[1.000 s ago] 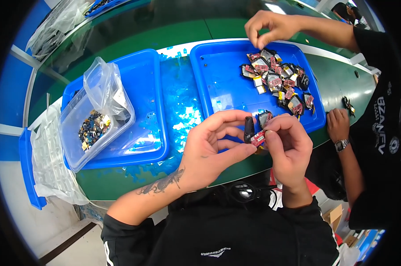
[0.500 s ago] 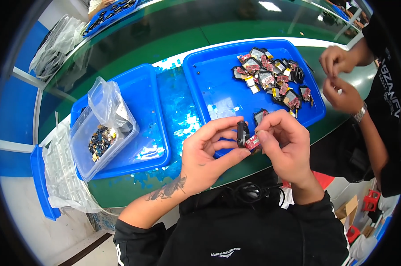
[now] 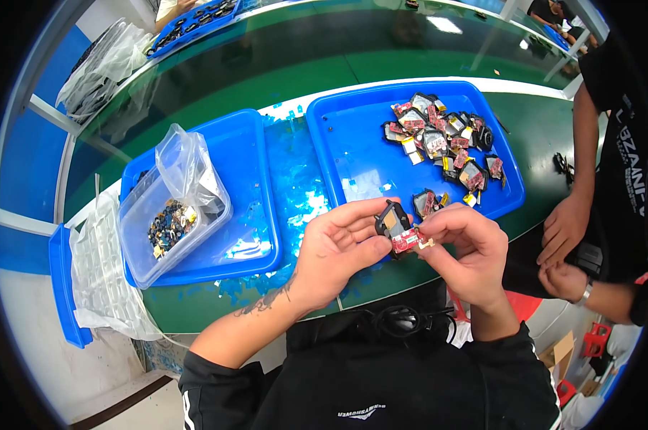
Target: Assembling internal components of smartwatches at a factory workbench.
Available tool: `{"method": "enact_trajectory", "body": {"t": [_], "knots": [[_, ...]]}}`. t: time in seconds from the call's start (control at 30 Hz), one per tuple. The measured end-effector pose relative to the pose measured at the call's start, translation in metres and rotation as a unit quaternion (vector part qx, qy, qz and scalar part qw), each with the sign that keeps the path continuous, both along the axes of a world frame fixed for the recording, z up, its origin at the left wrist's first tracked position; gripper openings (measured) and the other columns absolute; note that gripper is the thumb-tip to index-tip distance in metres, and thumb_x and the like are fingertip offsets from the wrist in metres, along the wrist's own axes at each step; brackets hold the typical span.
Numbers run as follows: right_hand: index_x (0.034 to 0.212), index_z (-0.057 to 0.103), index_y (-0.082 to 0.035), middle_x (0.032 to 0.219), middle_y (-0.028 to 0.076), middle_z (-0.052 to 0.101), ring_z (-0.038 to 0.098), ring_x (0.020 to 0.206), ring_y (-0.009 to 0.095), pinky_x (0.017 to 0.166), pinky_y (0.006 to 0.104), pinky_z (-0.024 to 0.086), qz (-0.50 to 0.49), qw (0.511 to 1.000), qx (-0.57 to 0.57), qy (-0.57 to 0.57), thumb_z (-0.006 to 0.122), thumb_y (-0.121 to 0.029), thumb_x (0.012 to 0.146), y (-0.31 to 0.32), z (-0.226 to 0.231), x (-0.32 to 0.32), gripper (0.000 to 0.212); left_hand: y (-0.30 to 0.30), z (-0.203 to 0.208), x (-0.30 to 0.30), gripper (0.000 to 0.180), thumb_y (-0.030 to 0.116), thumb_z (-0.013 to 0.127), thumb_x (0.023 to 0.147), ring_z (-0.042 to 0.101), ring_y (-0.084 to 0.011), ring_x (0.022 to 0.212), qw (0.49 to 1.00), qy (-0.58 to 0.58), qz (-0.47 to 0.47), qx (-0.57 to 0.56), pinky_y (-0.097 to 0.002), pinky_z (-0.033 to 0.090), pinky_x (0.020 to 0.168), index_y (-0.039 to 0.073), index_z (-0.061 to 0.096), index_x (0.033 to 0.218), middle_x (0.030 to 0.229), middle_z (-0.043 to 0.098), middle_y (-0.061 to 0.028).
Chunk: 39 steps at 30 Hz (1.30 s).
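Between the fingers and thumb of my left hand [image 3: 342, 247] is a black-framed electronic module [image 3: 391, 217], its grey inner face showing. A small red circuit board [image 3: 405, 241] lies along the module's lower edge. My right hand [image 3: 471, 247] is closed in a pinch at the right end of that board, beside a small yellowish piece; the fingertips partly hide the contact. Just beyond my hands, a similar module [image 3: 426, 203] rests near the front edge of the right blue tray [image 3: 360, 154]. A pile of such modules [image 3: 438, 140] fills that tray's right part.
On the left, a clear plastic box [image 3: 139, 244] of small dark and gold parts, with a plastic bag [image 3: 177, 168] in it, sits in another blue tray [image 3: 256, 193]. Blue film scraps [image 3: 299, 186] litter the green table [image 3: 209, 304]. A co-worker's hands [image 3: 562, 258] are at right.
The module has turned in my hands, so its inner face and red board show more. The co-worker's hands have dropped lower and apart from the table. The whole view has shifted slightly.
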State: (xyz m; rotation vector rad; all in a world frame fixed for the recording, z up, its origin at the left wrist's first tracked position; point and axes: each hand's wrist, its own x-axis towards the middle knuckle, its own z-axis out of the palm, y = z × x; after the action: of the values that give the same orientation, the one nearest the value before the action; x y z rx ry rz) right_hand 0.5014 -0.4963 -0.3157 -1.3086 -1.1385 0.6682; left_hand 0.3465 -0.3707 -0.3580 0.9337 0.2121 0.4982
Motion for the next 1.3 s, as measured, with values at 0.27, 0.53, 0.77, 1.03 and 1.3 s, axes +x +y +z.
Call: {"method": "enact_trajectory", "body": {"t": [0.27, 0.53, 0.77, 1.03, 1.3], "knots": [[0.089, 0.062, 0.002, 0.090, 0.009, 0.062, 0.061, 0.072, 0.011, 0.061, 0.0215, 0.050, -0.028, 0.997, 0.071, -0.032, 0.072, 0.010, 0.075, 0.015, 0.001, 0.000, 0.019, -0.002, 0.005, -0.002, 0.047, -0.003, 0.057, 0.092, 0.054, -0.0188, 0.119, 1.000, -0.010, -0.014, -0.006, -0.0327, 0.045, 0.101, -0.006, 0.043, 0.137, 0.132, 0.053, -0.0166], [0.093, 0.063, 0.002, 0.091, 0.007, 0.061, 0.059, 0.074, 0.007, 0.064, 0.0187, 0.047, -0.073, 0.997, 0.007, 0.014, 0.070, 0.007, 0.081, 0.013, -0.010, -0.011, 0.015, -0.007, 0.013, -0.002, 0.037, -0.003, 0.049, 0.097, 0.055, -0.0168, 0.116, 0.995, -0.012, 0.060, 0.084, -0.0295, 0.047, 0.097, -0.003, 0.044, 0.134, 0.124, 0.056, -0.0126], [0.087, 0.064, 0.002, 0.086, 0.008, 0.061, 0.056, 0.067, 0.008, 0.059, 0.0203, 0.046, -0.126, 0.986, 0.067, -0.087, 0.072, 0.008, 0.077, 0.017, -0.015, -0.015, 0.014, -0.008, 0.017, -0.006, 0.024, -0.003, 0.051, 0.095, 0.058, -0.0161, 0.111, 0.979, 0.058, 0.057, 0.189, -0.0282, 0.052, 0.091, -0.004, 0.058, 0.118, 0.119, 0.057, -0.0120], [0.093, 0.067, 0.002, 0.092, 0.007, 0.060, 0.054, 0.068, 0.007, 0.058, 0.0204, 0.043, -0.052, 0.998, 0.033, -0.011, 0.072, 0.010, 0.074, 0.009, -0.006, -0.009, 0.022, -0.003, 0.015, -0.005, 0.010, -0.003, 0.053, 0.095, 0.063, -0.0141, 0.098, 0.996, 0.041, 0.014, 0.084, -0.0270, 0.056, 0.085, -0.007, 0.059, 0.103, 0.103, 0.059, -0.0083], [0.089, 0.070, -0.002, 0.085, 0.007, 0.060, 0.056, 0.064, 0.011, 0.054, 0.0254, 0.044, -0.046, 0.982, 0.039, -0.180, 0.073, 0.010, 0.070, 0.008, 0.006, -0.003, 0.022, 0.003, 0.017, -0.009, 0.011, -0.004, 0.053, 0.094, 0.065, -0.0166, 0.102, 0.994, 0.041, -0.096, 0.024, -0.0268, 0.054, 0.084, -0.007, 0.058, 0.103, 0.105, 0.059, -0.0081]]}}
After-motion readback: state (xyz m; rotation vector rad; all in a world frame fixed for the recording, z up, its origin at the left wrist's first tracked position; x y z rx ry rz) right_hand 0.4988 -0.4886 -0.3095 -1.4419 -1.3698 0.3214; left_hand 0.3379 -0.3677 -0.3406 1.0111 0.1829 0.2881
